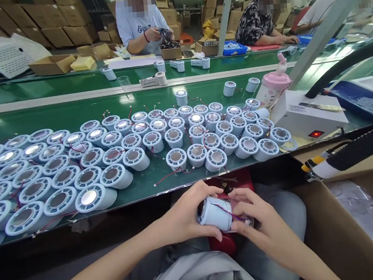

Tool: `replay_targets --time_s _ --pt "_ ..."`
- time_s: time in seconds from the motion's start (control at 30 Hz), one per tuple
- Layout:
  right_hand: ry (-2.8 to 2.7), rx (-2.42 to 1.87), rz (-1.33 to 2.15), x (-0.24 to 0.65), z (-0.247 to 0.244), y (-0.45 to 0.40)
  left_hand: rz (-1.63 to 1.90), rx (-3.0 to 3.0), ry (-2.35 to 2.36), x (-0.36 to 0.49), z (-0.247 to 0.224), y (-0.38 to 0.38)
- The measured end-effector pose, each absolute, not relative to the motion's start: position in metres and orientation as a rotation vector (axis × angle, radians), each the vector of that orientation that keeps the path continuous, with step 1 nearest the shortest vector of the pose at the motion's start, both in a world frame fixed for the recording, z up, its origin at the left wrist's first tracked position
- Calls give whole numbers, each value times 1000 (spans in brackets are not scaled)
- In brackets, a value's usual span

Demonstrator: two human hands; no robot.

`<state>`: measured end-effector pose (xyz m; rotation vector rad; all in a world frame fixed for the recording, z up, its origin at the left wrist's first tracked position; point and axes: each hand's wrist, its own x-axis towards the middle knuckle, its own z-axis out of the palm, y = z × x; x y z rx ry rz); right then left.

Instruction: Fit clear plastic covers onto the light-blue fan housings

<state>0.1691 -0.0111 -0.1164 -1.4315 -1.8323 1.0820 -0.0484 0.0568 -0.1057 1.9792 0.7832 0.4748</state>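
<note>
Over my lap, my left hand (pixel 201 212) is wrapped round a light blue cylindrical housing (pixel 216 213), held on its side with its round face to the left. Red and dark wires run along the housing. The fingers of my right hand (pixel 253 214) close on a clear part (pixel 248 221) at the housing's right end; my fingers hide much of it. Rows of similar blue housings (pixel 176 157) with round metallic discs stand on the green table (pixel 147 184) beyond my hands, several with red wires trailing.
At the right are a white box with a lit red switch (pixel 315 122), a pink cup (pixel 271 86), a black-sleeved tool (pixel 354 156) and a cardboard box (pixel 325 232) of clear parts. People work across the table, near a blue tray (pixel 234 48).
</note>
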Motion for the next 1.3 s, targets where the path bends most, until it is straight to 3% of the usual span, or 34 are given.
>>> replay_targets --time_s 0.17,0.4,0.57,0.67,1.3 --pt "-1440 -1395 1257 172 -120 -8 591 1999 703 -41 -133 63" --pt "-1141 -1264 1442 187 -129 -3 423 1604 613 -31 -128 60" --pt "-1738 -1278 1004 194 -134 -15 430 1183 640 -28 -127 55" --pt "-1817 -1281 861 197 -135 -21 411 1216 655 -29 -124 55" --pt "-1223 -1225 1571 197 -121 -24 513 1858 470 -32 -110 61"
